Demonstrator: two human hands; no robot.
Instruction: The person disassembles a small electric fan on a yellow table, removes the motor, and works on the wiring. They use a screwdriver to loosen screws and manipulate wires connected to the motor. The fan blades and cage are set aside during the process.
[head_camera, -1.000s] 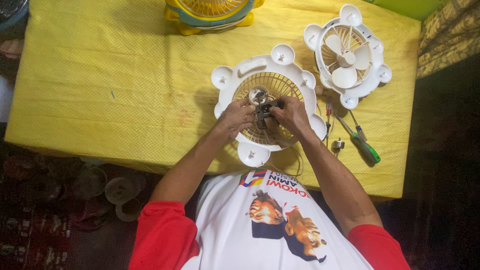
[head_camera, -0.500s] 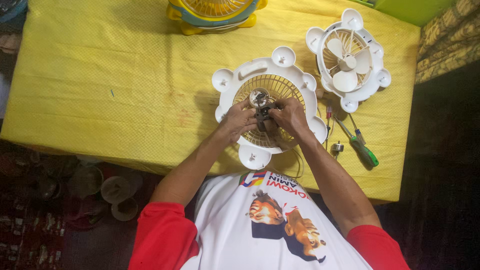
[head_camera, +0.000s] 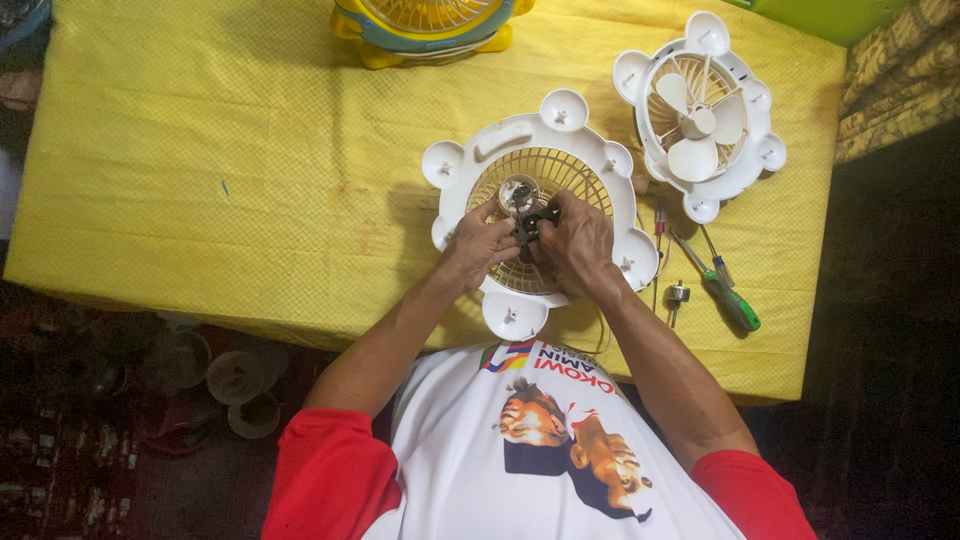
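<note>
Both hands meet over a white fan housing (head_camera: 545, 150) on a yellow tablecloth (head_camera: 230, 150): the left hand (head_camera: 480, 245) and right hand (head_camera: 575, 240) curl their fingers tightly around a small dark motor part (head_camera: 527, 225) at the grille's centre. At 2 o'clock lies a second white fan (head_camera: 700, 110); at 4 o'clock, a green-handled screwdriver (head_camera: 730, 300).

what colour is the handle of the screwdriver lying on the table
Green, on the screwdriver lying right of the white fan housing; clearest in the head view.
</note>
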